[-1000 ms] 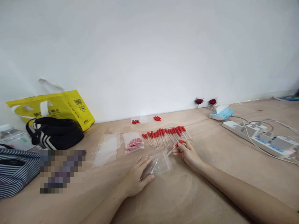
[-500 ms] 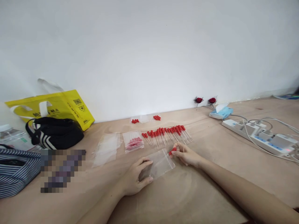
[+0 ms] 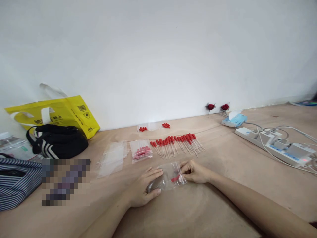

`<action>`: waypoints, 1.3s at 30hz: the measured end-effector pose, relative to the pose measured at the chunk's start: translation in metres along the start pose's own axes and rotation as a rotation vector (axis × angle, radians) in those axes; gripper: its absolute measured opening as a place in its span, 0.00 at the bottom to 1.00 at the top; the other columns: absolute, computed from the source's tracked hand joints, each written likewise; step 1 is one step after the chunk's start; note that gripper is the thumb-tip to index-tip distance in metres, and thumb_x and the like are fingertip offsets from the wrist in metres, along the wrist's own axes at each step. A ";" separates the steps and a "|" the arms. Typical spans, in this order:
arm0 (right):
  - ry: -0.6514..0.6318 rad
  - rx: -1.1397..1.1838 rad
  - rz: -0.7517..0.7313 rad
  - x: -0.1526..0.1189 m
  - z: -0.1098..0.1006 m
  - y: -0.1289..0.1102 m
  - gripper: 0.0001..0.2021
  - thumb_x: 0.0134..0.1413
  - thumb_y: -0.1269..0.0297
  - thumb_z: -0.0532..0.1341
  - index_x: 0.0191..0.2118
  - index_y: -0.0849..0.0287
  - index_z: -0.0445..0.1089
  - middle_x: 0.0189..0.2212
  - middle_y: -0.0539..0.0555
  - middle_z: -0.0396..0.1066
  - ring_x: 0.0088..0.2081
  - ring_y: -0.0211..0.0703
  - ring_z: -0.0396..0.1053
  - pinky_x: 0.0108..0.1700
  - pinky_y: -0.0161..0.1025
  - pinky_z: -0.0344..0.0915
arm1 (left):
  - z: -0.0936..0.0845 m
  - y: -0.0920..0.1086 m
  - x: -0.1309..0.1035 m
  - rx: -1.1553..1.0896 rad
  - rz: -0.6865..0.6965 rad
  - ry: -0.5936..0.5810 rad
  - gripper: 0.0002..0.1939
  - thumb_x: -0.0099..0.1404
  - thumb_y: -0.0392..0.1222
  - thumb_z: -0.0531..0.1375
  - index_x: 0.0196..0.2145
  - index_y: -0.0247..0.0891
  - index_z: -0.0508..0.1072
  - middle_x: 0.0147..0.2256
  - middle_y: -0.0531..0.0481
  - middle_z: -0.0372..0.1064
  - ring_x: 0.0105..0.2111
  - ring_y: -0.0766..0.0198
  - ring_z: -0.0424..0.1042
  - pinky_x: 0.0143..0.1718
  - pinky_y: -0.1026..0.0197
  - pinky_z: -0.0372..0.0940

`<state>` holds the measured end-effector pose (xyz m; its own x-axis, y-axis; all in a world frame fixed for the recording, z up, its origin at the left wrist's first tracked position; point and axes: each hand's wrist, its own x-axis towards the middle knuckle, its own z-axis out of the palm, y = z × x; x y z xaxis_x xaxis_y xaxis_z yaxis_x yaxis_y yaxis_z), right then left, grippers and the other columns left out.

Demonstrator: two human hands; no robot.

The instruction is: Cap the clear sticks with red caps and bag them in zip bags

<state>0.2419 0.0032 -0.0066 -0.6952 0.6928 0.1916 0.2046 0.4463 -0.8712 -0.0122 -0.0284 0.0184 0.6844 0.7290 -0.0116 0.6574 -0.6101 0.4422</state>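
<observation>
A clear zip-lock bag [image 3: 164,180] lies on the table with its mouth toward the right. My left hand [image 3: 146,186] rests at its closed end, fingers over the top edge and thumb at the bottom edge, holding it. At the mouth, my right hand [image 3: 194,172] pinches with bent fingers. A red rubber bulb [image 3: 175,178] shows through the plastic just inside the mouth, against the right fingertips. Behind the hands is a row of red-bulbed droppers [image 3: 170,142] with clear tubes. Left of them lies a stack of filled zip-lock bags [image 3: 140,152].
Flat clear bags [image 3: 112,160] lie at the left. Red bulbs [image 3: 143,129] sit on plastic by the wall. A yellow bag [image 3: 61,114] and black pouch [image 3: 64,142] stand at the left. A power strip [image 3: 272,145] with cables and a tissue pack [image 3: 234,120] are at the right.
My right hand has moved the red bulb leftward and down into the bag's mouth. The bag's right end now bulges and wrinkles. My left hand has stayed almost in place.
</observation>
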 end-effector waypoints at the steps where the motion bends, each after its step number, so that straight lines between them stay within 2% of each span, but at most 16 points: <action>1: -0.046 -0.047 -0.032 -0.001 -0.002 -0.004 0.14 0.50 0.57 0.56 0.26 0.60 0.74 0.31 0.54 0.68 0.35 0.38 0.66 0.37 0.34 0.62 | 0.000 -0.001 0.000 0.000 -0.017 0.002 0.27 0.59 0.46 0.54 0.56 0.42 0.55 0.57 0.47 0.53 0.57 0.55 0.49 0.57 0.46 0.43; 3: -0.099 -0.115 -0.081 -0.002 -0.004 -0.010 0.13 0.53 0.60 0.54 0.30 0.58 0.74 0.33 0.54 0.67 0.38 0.39 0.65 0.41 0.35 0.61 | 0.001 -0.002 0.000 -0.003 -0.055 0.010 0.29 0.59 0.47 0.54 0.57 0.42 0.52 0.57 0.47 0.51 0.58 0.52 0.46 0.55 0.44 0.47; 6: -0.020 -0.141 -0.057 -0.004 -0.003 -0.006 0.10 0.50 0.62 0.57 0.30 0.58 0.74 0.33 0.54 0.66 0.36 0.38 0.65 0.38 0.34 0.61 | 0.001 -0.001 -0.001 0.001 -0.060 0.010 0.30 0.59 0.47 0.54 0.58 0.42 0.50 0.57 0.46 0.50 0.58 0.51 0.46 0.54 0.44 0.49; 9: 0.055 -0.054 0.046 -0.003 -0.004 0.009 0.10 0.45 0.59 0.60 0.26 0.61 0.73 0.29 0.53 0.66 0.28 0.35 0.64 0.29 0.31 0.61 | -0.002 0.001 -0.002 0.005 -0.026 0.037 0.29 0.59 0.47 0.54 0.57 0.43 0.52 0.57 0.47 0.52 0.57 0.53 0.48 0.55 0.46 0.49; 12: 0.071 0.037 0.205 0.003 -0.016 0.021 0.11 0.46 0.57 0.59 0.28 0.61 0.72 0.21 0.49 0.65 0.20 0.32 0.60 0.21 0.30 0.58 | -0.003 0.001 -0.007 -0.009 0.006 0.099 0.24 0.59 0.46 0.54 0.54 0.43 0.58 0.54 0.47 0.57 0.55 0.55 0.54 0.54 0.49 0.52; 14: 0.245 -0.056 0.312 0.014 -0.027 0.025 0.10 0.46 0.60 0.58 0.28 0.62 0.71 0.19 0.48 0.66 0.18 0.32 0.59 0.20 0.30 0.57 | -0.003 -0.001 -0.011 -0.028 0.033 0.119 0.21 0.60 0.45 0.54 0.51 0.43 0.62 0.51 0.47 0.61 0.52 0.56 0.58 0.53 0.52 0.55; 16: 0.477 -0.250 0.366 0.032 -0.037 0.028 0.06 0.44 0.66 0.58 0.25 0.62 0.70 0.21 0.50 0.69 0.22 0.33 0.63 0.24 0.29 0.59 | -0.001 -0.005 -0.014 -0.042 0.042 0.119 0.19 0.59 0.44 0.54 0.49 0.43 0.65 0.50 0.47 0.62 0.51 0.56 0.60 0.51 0.52 0.57; 17: 0.539 -0.303 0.382 0.042 -0.041 0.029 0.04 0.43 0.68 0.59 0.25 0.63 0.69 0.23 0.51 0.70 0.25 0.34 0.65 0.27 0.30 0.60 | 0.001 -0.007 -0.015 -0.048 0.040 0.116 0.18 0.59 0.43 0.54 0.48 0.43 0.66 0.51 0.47 0.62 0.51 0.56 0.60 0.51 0.52 0.57; 20: 0.635 -0.376 0.429 0.076 -0.048 0.033 0.05 0.43 0.71 0.58 0.29 0.63 0.70 0.29 0.54 0.72 0.31 0.38 0.68 0.34 0.31 0.61 | 0.003 -0.009 -0.013 -0.061 0.042 0.098 0.17 0.59 0.42 0.54 0.47 0.43 0.67 0.51 0.47 0.62 0.52 0.56 0.59 0.53 0.49 0.54; 23: 0.719 -0.426 0.509 0.104 -0.047 0.041 0.07 0.44 0.69 0.57 0.30 0.64 0.71 0.32 0.59 0.72 0.36 0.44 0.68 0.38 0.34 0.60 | 0.002 -0.007 -0.010 -0.066 0.059 0.077 0.18 0.60 0.40 0.54 0.48 0.44 0.66 0.51 0.48 0.62 0.53 0.57 0.58 0.56 0.46 0.48; 27: 0.773 -0.434 0.575 0.123 -0.043 0.051 0.06 0.43 0.68 0.57 0.27 0.63 0.71 0.32 0.61 0.72 0.39 0.48 0.68 0.40 0.37 0.60 | -0.002 -0.004 -0.008 -0.080 0.044 0.049 0.18 0.61 0.40 0.53 0.49 0.45 0.66 0.52 0.49 0.62 0.53 0.57 0.57 0.56 0.46 0.46; 33: 0.851 -0.358 0.583 0.126 -0.041 0.055 0.05 0.40 0.69 0.57 0.26 0.63 0.70 0.31 0.61 0.72 0.38 0.49 0.68 0.38 0.37 0.60 | -0.003 -0.004 -0.007 -0.097 0.022 0.018 0.19 0.60 0.42 0.55 0.50 0.46 0.65 0.53 0.48 0.59 0.54 0.55 0.56 0.56 0.44 0.45; 36: 0.906 -0.290 0.551 0.120 -0.048 0.051 0.08 0.41 0.68 0.56 0.29 0.64 0.69 0.31 0.60 0.72 0.36 0.47 0.69 0.35 0.36 0.61 | -0.001 -0.007 -0.007 -0.105 0.032 0.019 0.20 0.60 0.45 0.55 0.50 0.46 0.64 0.54 0.48 0.58 0.55 0.55 0.55 0.56 0.43 0.44; 39: 0.946 -0.190 0.493 0.102 -0.057 0.044 0.11 0.44 0.64 0.54 0.36 0.64 0.65 0.28 0.56 0.71 0.30 0.41 0.69 0.30 0.34 0.62 | 0.000 -0.008 -0.007 -0.098 0.032 0.007 0.19 0.61 0.45 0.54 0.51 0.47 0.63 0.54 0.49 0.58 0.55 0.56 0.54 0.56 0.44 0.43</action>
<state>0.2195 0.1256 0.0007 0.2894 0.9400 0.1809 0.4758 0.0228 -0.8792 -0.0221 -0.0289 0.0155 0.7019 0.7122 0.0101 0.6012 -0.5999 0.5279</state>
